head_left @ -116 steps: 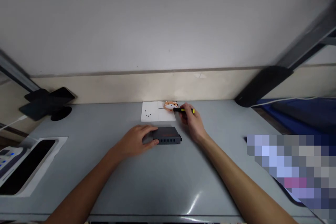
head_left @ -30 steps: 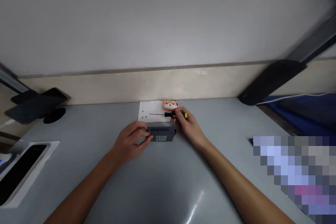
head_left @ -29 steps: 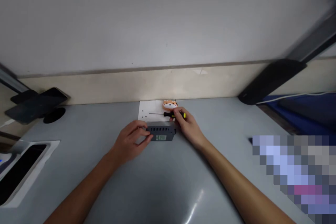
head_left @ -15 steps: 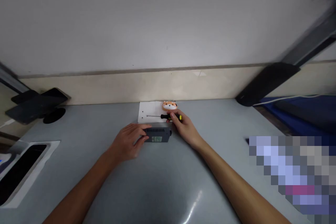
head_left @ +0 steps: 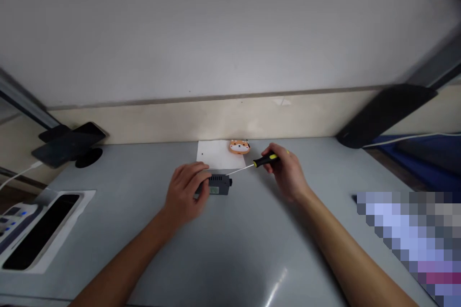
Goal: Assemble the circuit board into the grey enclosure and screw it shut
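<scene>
A small dark grey box (head_left: 224,185) with vent slots, a pale green label and a black knob-like part on its right end sits on the grey table. My left hand (head_left: 187,191) grips it from the left, covering that end. In my right hand (head_left: 288,171) is a black and yellow screwdriver (head_left: 264,159), its thin shaft pointing left. The tip meets the box's upper right edge; whether a screw is on it is too small to tell. Behind the box, a white sheet of paper (head_left: 216,157) carries one tiny dark screw (head_left: 202,154).
An orange animal-face case (head_left: 239,147) rests on the paper's right corner. At left are a phone on a stand (head_left: 72,144), a black phone-like slab (head_left: 43,232) on white paper and a power strip (head_left: 14,220). A black cylinder (head_left: 385,115) leans at back right. A pixelated area covers the right.
The screwdriver has moved from above the paper to the box's top edge, with my right hand farther right. Two dark specks showed on the paper before; one shows now. The view has shifted slightly.
</scene>
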The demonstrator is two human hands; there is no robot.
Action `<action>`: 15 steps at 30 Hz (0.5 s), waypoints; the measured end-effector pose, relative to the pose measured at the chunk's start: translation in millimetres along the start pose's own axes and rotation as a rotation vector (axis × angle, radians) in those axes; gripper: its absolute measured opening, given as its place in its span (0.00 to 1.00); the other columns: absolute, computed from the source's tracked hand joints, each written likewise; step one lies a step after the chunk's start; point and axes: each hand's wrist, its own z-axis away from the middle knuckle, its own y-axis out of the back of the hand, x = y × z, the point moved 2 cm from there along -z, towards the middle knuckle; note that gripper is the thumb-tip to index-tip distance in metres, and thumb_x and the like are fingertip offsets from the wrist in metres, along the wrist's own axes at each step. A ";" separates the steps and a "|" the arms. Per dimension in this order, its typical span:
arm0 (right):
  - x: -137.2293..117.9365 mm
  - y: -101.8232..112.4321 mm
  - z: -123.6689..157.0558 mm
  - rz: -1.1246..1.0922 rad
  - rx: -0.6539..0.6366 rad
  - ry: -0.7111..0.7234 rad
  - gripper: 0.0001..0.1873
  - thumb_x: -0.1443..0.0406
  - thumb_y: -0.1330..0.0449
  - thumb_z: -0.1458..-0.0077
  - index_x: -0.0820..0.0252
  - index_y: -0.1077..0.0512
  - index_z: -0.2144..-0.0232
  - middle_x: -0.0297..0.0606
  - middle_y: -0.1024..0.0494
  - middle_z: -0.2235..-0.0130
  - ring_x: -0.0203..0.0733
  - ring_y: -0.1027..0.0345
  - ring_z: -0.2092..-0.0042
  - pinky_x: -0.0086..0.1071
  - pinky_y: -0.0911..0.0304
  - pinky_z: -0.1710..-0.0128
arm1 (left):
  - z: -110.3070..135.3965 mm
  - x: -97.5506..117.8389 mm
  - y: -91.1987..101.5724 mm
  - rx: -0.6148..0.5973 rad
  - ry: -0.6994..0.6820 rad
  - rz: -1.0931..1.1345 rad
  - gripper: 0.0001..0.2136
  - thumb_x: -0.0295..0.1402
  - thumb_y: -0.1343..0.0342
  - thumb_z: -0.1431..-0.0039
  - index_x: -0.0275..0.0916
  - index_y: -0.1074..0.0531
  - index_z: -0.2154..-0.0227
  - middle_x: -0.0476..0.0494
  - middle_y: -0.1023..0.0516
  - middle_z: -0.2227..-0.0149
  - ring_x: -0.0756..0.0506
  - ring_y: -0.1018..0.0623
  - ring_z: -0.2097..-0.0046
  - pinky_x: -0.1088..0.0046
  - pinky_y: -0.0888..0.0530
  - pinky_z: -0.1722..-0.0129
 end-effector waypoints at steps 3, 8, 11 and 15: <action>3.6 -2.6 0.9 0.058 -0.002 0.008 0.18 0.52 0.41 0.39 0.59 0.26 0.73 0.31 0.37 0.84 0.36 0.47 0.78 0.33 0.51 0.75 | 1.8 10.2 -7.4 -0.031 0.043 -0.040 0.14 0.24 0.42 0.37 0.41 0.29 0.50 0.40 0.20 0.49 0.40 0.22 0.44 0.57 0.29 0.44; 7.8 -2.8 -0.3 0.097 -0.003 0.027 0.19 0.52 0.41 0.39 0.59 0.26 0.74 0.31 0.37 0.84 0.36 0.47 0.78 0.34 0.51 0.75 | 2.2 11.4 -12.2 -0.092 0.013 -0.051 0.11 0.27 0.40 0.35 0.42 0.28 0.52 0.44 0.18 0.52 0.42 0.19 0.48 0.58 0.30 0.43; 9.3 -0.7 -1.7 0.116 -0.001 0.022 0.19 0.51 0.42 0.39 0.58 0.27 0.74 0.32 0.37 0.84 0.37 0.47 0.79 0.35 0.52 0.76 | 3.0 9.0 -13.5 -0.094 0.019 -0.027 0.09 0.27 0.40 0.35 0.42 0.27 0.53 0.45 0.17 0.54 0.43 0.19 0.50 0.59 0.30 0.45; 10.6 0.4 -3.2 0.110 -0.013 0.046 0.19 0.52 0.43 0.39 0.58 0.27 0.74 0.32 0.38 0.83 0.37 0.47 0.79 0.35 0.54 0.76 | 4.1 8.8 -14.2 -0.091 0.010 -0.029 0.09 0.27 0.41 0.35 0.43 0.26 0.53 0.44 0.17 0.51 0.42 0.20 0.48 0.59 0.29 0.45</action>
